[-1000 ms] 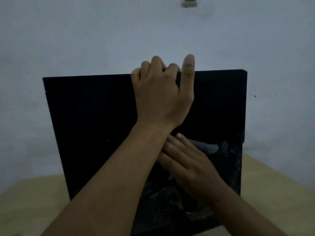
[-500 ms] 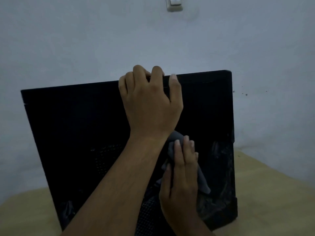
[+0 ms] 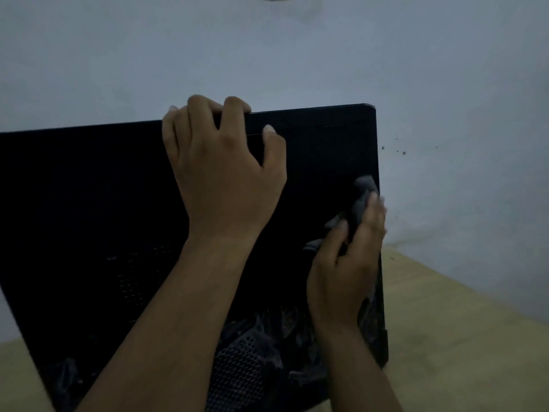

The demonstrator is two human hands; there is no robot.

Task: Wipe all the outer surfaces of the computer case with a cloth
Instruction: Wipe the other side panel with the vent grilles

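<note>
A black computer case (image 3: 89, 203) stands on a tan table, its dark side panel facing me, with a perforated grille low in the middle. My left hand (image 3: 222, 173) grips the case's top edge, fingers curled over it and thumb on the panel. My right hand (image 3: 347, 257) holds a grey cloth (image 3: 361, 200) and presses it against the panel near the case's right edge. Part of the cloth is hidden under the fingers.
The tan table (image 3: 460, 337) extends to the right and front of the case. A pale wall (image 3: 267, 55) rises close behind, with a small switch at the top edge and a few dark specks to the right of the case.
My right hand has carried the cloth from the panel's lower middle up and right to the right edge. My left hand keeps its hold on the top edge. The view has shifted.
</note>
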